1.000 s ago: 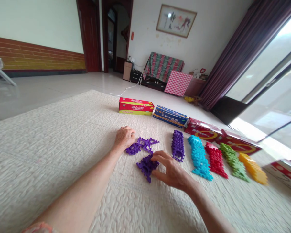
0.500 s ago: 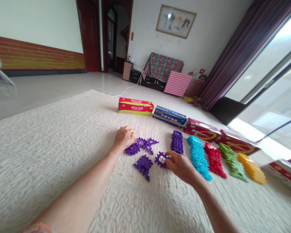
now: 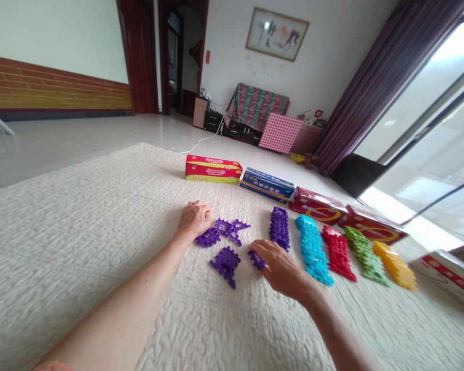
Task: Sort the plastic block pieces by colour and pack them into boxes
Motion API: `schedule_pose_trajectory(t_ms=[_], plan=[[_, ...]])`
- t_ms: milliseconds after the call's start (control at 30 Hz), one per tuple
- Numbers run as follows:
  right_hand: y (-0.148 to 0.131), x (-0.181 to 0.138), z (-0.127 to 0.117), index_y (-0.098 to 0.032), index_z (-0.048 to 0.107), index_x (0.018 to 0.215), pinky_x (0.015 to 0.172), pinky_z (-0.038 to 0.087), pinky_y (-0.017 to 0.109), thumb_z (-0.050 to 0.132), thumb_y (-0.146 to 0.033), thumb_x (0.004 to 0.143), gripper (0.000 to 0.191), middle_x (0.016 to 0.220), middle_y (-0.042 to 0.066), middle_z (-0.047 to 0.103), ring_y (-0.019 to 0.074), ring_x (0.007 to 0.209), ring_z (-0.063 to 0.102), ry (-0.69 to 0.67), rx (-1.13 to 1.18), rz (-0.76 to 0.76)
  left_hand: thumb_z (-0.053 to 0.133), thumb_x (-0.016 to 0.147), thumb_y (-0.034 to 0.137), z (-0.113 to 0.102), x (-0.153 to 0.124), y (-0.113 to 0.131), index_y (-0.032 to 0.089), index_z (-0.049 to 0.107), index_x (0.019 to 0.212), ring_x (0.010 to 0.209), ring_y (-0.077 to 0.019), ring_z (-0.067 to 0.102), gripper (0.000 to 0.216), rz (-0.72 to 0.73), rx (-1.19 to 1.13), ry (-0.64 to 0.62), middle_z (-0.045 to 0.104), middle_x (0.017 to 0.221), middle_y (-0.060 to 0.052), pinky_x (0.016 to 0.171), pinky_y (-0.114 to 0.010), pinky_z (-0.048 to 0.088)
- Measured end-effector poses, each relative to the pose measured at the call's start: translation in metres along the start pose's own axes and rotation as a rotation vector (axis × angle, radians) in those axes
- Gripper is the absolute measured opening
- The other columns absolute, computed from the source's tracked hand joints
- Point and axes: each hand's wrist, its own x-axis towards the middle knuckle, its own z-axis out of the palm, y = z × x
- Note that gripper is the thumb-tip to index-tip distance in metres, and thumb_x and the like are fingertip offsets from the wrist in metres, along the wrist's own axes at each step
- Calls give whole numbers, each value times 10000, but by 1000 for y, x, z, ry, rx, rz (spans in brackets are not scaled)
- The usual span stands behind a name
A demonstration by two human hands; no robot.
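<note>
My left hand (image 3: 195, 217) rests on the quilted mat with its fingers curled under; whatever they may hold is hidden. Beside it lie several purple interlocking plastic tiles, among them a dark one (image 3: 208, 237), a window-like square (image 3: 223, 226) and a triangular frame (image 3: 237, 231). Nearer to me lies a purple tile cluster with a pointed end (image 3: 226, 264). My right hand (image 3: 278, 265) is closed over a purple window tile (image 3: 257, 260), thumb on the near side and fingers on the far side. A purple tile row (image 3: 279, 229) lies just beyond that hand.
Rows of blue (image 3: 313, 250), red (image 3: 339, 253), green (image 3: 367, 256) and yellow tiles (image 3: 395, 265) lie to the right. Behind them stand a red-and-yellow box (image 3: 213, 170), a blue box (image 3: 266, 185) and dark red boxes (image 3: 319, 207). A white-and-red box (image 3: 450, 281) is at far right.
My right hand has shifted left over the purple window tile and now covers more of it. My left hand stays beside the purple tiles. The whole view has moved slightly.
</note>
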Motion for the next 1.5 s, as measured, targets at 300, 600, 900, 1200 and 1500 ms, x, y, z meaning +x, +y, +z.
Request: schedule_pose_trajectory(t_ms=[300, 600, 900, 1200, 1500], plan=[[31, -7, -16, -126, 490, 1247, 850, 435, 434, 552, -154, 708, 543, 1183, 166, 557, 299, 1027, 544, 149, -215, 366, 509, 784, 212, 0, 0, 0, 248, 728, 861, 902, -218, 585, 235, -4, -1, 4, 685, 971, -40, 820, -320, 456], [35, -9, -11, -172, 460, 1277, 821, 407, 441, 593, -192, 680, 613, 1229, 163, 519, 333, 1067, 515, 190, -289, 469, 512, 777, 200, -3, 0, 2, 247, 729, 865, 916, -220, 585, 238, -15, -3, -6, 685, 974, -38, 830, -319, 456], [-3, 23, -6, -204, 541, 1177, 947, 390, 417, 481, -139, 806, 382, 1262, 108, 541, 242, 1151, 508, 260, -37, 71, 485, 795, 187, 1, 1, 0, 245, 724, 887, 920, -210, 588, 263, -45, -53, 3, 688, 989, -26, 845, -314, 455], [-27, 114, 8, -191, 546, 1178, 930, 405, 429, 574, -142, 676, 506, 1221, 104, 602, 257, 1139, 530, 69, 8, -82, 447, 810, 115, 0, 4, -2, 216, 698, 1032, 968, -208, 589, 349, -117, -116, -16, 691, 1035, -38, 878, -303, 445], [-24, 108, 5, -174, 465, 1256, 918, 466, 367, 533, -67, 665, 604, 1228, 124, 545, 215, 1075, 572, 373, 265, -112, 455, 800, 132, 2, 3, -1, 240, 720, 965, 918, -217, 594, 330, -110, -113, 30, 695, 980, -47, 844, -317, 447]])
